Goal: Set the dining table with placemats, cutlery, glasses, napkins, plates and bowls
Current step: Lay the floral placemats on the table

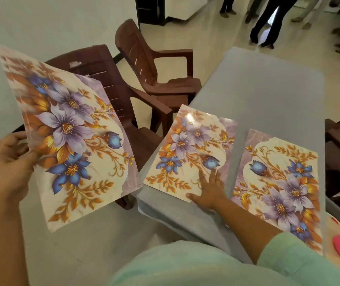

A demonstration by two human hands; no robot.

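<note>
Head view gives us the grey counter [268, 96] as the biggest thing, with brown plastic chairs [154, 65] along its left and right sides. Next in size is the floral placemat stack [68, 131] that our left hand [10, 162] grips by its near left edge, thumb on the printed face and fingers curled behind, holding it tilted in the air off the counter's left side. Two placemats already lie flat, long axes running away from us: the right placemat [278, 182] and, just beside it, the left placemat [187, 153] at the counter's corner. Our right hand [210, 188] rests on the left one's near edge, fingers straight and spread, holding nothing. We judge the bare counter beyond, up and right of the stack, takes the following mat.
</note>
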